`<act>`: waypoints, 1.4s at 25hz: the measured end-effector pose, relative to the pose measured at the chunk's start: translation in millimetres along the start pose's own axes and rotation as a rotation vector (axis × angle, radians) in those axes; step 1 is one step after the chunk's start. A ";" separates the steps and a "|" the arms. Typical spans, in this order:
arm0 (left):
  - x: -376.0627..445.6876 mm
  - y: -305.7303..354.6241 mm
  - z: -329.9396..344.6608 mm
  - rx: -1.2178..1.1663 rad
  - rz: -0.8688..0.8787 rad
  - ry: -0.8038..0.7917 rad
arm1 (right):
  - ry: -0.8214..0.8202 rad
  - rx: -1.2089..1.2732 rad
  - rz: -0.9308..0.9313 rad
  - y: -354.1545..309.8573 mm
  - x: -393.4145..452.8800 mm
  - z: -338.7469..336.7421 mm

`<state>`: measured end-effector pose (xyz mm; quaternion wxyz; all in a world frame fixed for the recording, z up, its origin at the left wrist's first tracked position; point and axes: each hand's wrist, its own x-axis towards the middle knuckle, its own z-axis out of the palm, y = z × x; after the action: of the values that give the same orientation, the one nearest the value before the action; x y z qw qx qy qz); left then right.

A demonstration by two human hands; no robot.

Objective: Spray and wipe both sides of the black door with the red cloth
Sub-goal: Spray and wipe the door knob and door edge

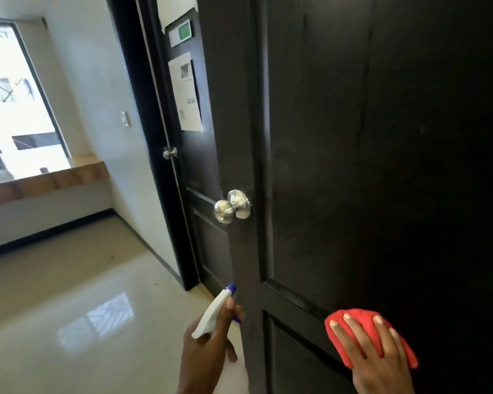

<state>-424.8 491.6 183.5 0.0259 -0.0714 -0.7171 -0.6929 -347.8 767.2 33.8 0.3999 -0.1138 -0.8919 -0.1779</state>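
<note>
The black door [339, 143] stood ajar and filled the right half of the view, its near face toward the camera. The right hand [382, 354] lay flat, fingers spread, and pressed the red cloth [356, 317] against the lower panel area, just below the horizontal rail. The left hand [208, 345] gripped the spray bottle [215, 311] by the neck, with a finger curled over the trigger and the blue nozzle close to the door's edge, below the silver knob [232, 206].

Probable faults from this position:

- Door swing. The door appeared unlatched; wiping pressure would likely push it away and break cloth contact.
- Overspray. The nozzle sat at the edge, so mist could pass the door and land on the glossy floor [69, 294], creating a slip hazard.
- Missed coverage. The cloth was bunched small under the palm; narrow strokes could leave streaks on the dark finish.
- Incomplete task. Only one face was visible; the other remained to be judged.
- Paper notices [185, 92] on the farther door could get wet.
</note>
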 end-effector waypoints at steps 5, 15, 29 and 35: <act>-5.3 61.6 -35.0 0.074 -0.158 0.037 | -0.446 0.257 0.205 -17.2 38.6 -78.1; 19.9 159.5 -115.7 0.167 -0.189 -0.009 | -0.192 0.551 0.155 -62.9 263.1 -221.3; 139.8 144.5 -90.8 0.245 -0.211 -0.245 | -0.060 0.564 0.262 -102.1 275.3 -145.3; 191.6 134.4 -73.2 0.356 -0.153 -0.333 | -0.093 0.558 0.249 -120.5 284.0 -112.9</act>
<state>-600.2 435.4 345.5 -0.1332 -0.1243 -0.8255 -0.5342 -499.2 628.5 290.3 0.3933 -0.1159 -0.9028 0.1297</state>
